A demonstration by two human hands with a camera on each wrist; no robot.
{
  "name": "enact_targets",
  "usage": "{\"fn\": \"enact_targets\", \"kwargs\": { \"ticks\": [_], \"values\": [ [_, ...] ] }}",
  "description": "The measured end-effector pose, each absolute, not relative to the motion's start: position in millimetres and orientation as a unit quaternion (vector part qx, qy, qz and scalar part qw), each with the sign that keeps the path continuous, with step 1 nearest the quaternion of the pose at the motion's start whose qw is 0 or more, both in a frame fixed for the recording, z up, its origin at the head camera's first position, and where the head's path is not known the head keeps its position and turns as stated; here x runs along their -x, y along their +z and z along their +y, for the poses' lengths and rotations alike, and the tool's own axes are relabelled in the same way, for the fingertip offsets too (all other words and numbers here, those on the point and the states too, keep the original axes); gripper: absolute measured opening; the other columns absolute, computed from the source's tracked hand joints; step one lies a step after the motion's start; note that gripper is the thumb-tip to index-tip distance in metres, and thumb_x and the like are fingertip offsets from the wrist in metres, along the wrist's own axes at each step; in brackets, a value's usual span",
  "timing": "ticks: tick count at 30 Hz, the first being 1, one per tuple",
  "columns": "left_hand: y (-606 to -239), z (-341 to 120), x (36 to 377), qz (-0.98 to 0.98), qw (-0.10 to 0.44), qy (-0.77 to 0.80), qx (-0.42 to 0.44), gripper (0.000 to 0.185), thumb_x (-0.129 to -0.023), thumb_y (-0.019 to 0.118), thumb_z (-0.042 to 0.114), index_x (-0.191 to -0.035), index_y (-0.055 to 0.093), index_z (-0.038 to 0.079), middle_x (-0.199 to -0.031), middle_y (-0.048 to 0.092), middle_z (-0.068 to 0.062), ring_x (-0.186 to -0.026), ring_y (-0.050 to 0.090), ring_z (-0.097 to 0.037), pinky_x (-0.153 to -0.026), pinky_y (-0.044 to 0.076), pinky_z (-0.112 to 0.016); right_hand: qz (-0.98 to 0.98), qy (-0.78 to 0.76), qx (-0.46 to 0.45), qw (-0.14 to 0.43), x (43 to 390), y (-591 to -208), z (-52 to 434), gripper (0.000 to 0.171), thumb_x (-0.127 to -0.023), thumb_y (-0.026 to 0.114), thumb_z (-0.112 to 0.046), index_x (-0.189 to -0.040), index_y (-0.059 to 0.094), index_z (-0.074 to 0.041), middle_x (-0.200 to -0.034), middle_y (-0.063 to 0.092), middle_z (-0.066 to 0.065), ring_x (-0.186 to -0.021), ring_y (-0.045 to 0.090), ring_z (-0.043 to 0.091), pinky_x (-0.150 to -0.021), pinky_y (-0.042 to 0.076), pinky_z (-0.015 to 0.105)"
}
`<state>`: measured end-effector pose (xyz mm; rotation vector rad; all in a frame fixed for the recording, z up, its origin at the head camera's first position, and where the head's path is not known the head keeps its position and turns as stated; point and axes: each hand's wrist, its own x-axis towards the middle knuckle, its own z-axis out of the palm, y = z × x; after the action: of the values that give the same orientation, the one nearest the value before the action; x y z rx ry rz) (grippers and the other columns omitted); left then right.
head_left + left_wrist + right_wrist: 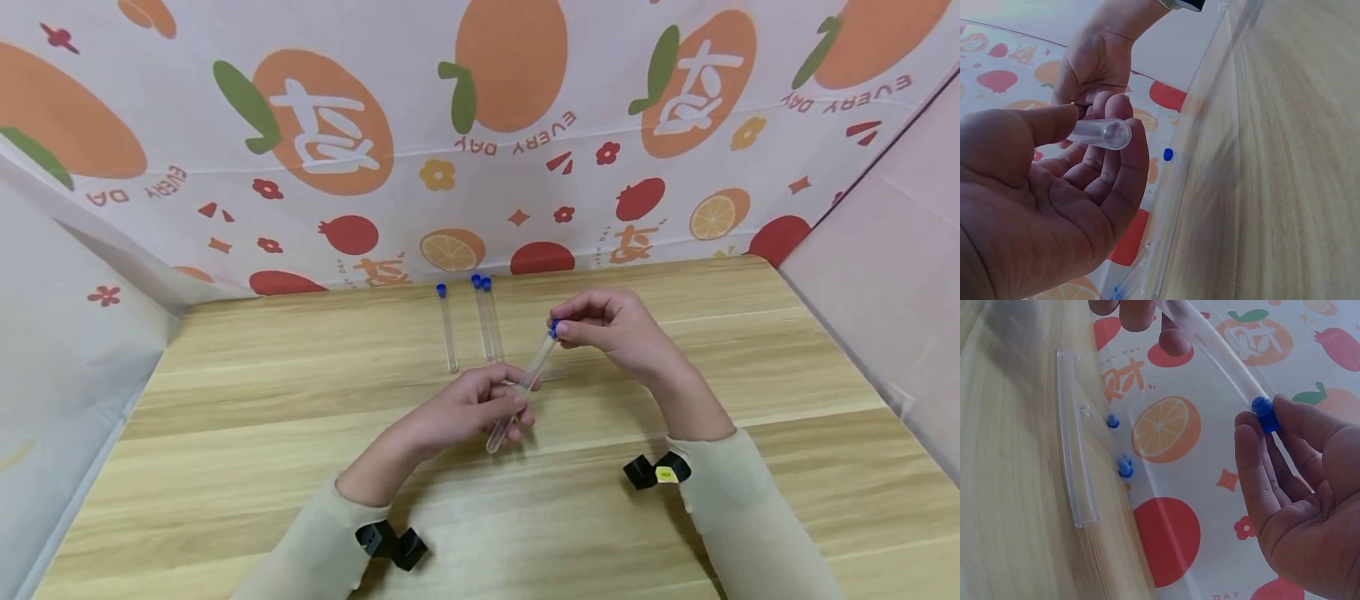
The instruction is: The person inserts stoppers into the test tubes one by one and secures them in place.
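Observation:
A clear test tube (538, 363) slants between the two hands, rounded end low and toward the person. My left hand (483, 404) pinches its body between thumb and fingers; in the left wrist view the rounded end (1116, 134) points at the camera. At the tube's upper end, my right hand (618, 333) pinches a blue cap (1264, 414) with thumb and fingertips. The cap sits at the tube's mouth in the right wrist view. Beneath the hands, a clear tube with no cap (1074, 444) lies on the table, mostly covered by the left hand in the head view.
Three capped test tubes lie toward the back of the wooden table (285, 400): one on the left (449, 337) and two side by side (484, 325). A fruit-printed cloth (405, 100) hangs behind the table. Black wrist cameras (390, 543) are strapped over the sleeves.

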<state>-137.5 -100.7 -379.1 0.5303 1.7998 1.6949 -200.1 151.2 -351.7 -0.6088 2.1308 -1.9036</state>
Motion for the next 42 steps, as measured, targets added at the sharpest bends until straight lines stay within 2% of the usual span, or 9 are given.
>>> {"fn": "enact_targets", "kwargs": {
  "ticks": [6, 11, 21, 29, 42],
  "values": [
    [-384, -103, 138, 0.666, 0.307, 0.645, -0.215, 0.037, -0.107, 0.046, 0.014, -0.138, 0.046, -0.007, -0.112, 0.063, -0.035, -0.082, 0.070, -0.019, -0.079, 0.060, -0.045, 0.720, -0.652, 0.209, 0.112, 199, -354, 150, 0.026, -0.095, 0.067, -0.007, -0.116, 0.065, 0.009, -0.103, 0.073, 0.012, -0.090, 0.072, 0.022, -0.083, 0.061, 0.037],
    [-384, -102, 138, 0.667, 0.303, 0.645, -0.218, 0.038, -0.107, 0.046, 0.015, -0.137, 0.047, -0.008, -0.116, 0.063, -0.035, -0.084, 0.071, -0.024, -0.079, 0.060, -0.048, 0.711, -0.660, 0.213, 0.115, 199, -354, 150, 0.026, -0.096, 0.066, -0.008, -0.116, 0.066, 0.010, -0.101, 0.074, 0.007, -0.089, 0.071, 0.021, -0.083, 0.061, 0.037],
    [-381, -101, 138, 0.673, 0.283, 0.654, -0.199, 0.036, -0.106, 0.048, 0.015, -0.132, 0.052, -0.010, -0.110, 0.065, -0.034, -0.074, 0.069, -0.016, -0.073, 0.061, -0.042, 0.715, -0.658, 0.210, 0.111, 200, -354, 148, 0.022, -0.095, 0.067, -0.006, -0.111, 0.068, 0.009, -0.099, 0.074, 0.007, -0.086, 0.070, 0.017, -0.081, 0.061, 0.035],
    [-377, -99, 137, 0.676, 0.277, 0.660, -0.176, 0.034, -0.106, 0.048, 0.014, -0.130, 0.055, -0.009, -0.108, 0.065, -0.032, -0.068, 0.066, -0.013, -0.061, 0.056, -0.027, 0.726, -0.649, 0.198, 0.111, 200, -356, 146, 0.021, -0.095, 0.068, -0.007, -0.108, 0.068, 0.009, -0.099, 0.073, 0.010, -0.083, 0.070, 0.017, -0.080, 0.061, 0.034],
    [-375, -100, 136, 0.679, 0.266, 0.665, -0.162, 0.034, -0.106, 0.048, 0.012, -0.129, 0.056, -0.012, -0.103, 0.066, -0.029, -0.065, 0.064, -0.011, -0.057, 0.054, -0.022, 0.718, -0.661, 0.191, 0.105, 199, -360, 139, 0.017, -0.093, 0.069, -0.006, -0.103, 0.070, 0.009, -0.102, 0.074, 0.011, -0.083, 0.071, 0.017, -0.080, 0.061, 0.035]
  ]
}}
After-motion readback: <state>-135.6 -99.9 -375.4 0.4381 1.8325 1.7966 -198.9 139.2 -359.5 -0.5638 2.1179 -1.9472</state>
